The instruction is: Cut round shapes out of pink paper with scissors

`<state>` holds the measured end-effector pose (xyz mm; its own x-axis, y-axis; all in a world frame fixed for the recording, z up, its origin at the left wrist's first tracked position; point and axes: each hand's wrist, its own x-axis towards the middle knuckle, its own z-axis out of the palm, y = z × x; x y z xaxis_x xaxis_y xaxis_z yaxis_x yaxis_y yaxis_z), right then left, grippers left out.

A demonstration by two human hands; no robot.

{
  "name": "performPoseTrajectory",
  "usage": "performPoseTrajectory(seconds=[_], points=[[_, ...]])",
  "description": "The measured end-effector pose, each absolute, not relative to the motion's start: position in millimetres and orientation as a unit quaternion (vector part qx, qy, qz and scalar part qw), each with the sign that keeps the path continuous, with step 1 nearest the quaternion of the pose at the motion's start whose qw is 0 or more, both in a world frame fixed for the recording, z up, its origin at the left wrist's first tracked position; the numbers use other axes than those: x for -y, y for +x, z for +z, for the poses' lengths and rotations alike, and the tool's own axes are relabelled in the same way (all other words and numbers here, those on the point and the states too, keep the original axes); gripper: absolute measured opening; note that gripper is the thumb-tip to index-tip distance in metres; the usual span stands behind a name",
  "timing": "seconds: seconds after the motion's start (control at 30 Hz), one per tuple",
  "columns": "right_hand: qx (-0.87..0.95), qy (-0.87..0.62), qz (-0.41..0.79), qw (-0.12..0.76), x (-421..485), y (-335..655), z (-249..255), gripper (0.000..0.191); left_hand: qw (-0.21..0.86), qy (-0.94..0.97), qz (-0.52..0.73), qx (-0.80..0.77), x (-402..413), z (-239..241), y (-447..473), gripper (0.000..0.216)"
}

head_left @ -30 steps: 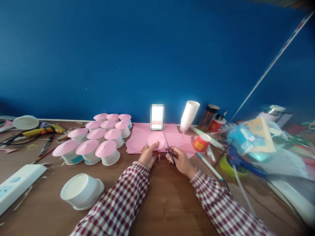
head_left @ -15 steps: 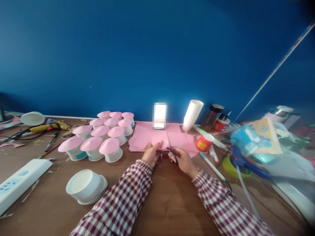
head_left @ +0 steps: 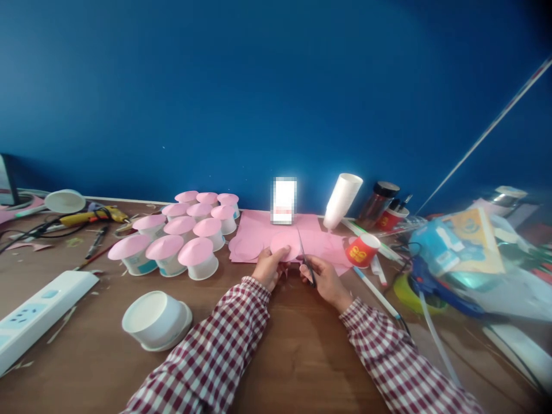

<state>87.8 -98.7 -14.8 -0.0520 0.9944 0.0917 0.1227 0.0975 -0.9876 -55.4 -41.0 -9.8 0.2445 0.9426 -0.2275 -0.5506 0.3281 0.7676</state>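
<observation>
Between thumb and fingers, my left hand (head_left: 271, 268) pinches a round piece of pink paper (head_left: 284, 244). My right hand (head_left: 324, 278) is wrapped round a pair of scissors (head_left: 309, 268), whose blades point away from me along the right edge of that piece. How far apart the blades are I cannot tell. Beneath and behind lie pink sheets (head_left: 250, 227), with more cut or marked pink shapes on top. To the left stand rows of upturned white paper cups (head_left: 202, 265), each capped with a shallow pink paper cone (head_left: 195, 250).
Near my left forearm sits a white tub (head_left: 155, 322), with a power strip (head_left: 38, 316) and a yellow glue gun (head_left: 95, 216) farther left. Rightward are a stack of white cups (head_left: 342, 201), a red cup (head_left: 363, 250), a marker (head_left: 376, 292) and a cluttered plastic bag (head_left: 457, 247).
The whole view has shifted slightly, so things appear a little farther right and higher. Both hands keep their hold on the pink paper and the scissors.
</observation>
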Motion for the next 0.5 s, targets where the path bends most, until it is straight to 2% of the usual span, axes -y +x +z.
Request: performPoseTrajectory(seconds=[0.5], points=[[0.576, -0.504, 0.437, 0.473, 98.9, 87.1, -12.7, 0.042, 0.739, 0.272, 0.51, -0.347, 41.1, -7.3, -53.7, 0.02]])
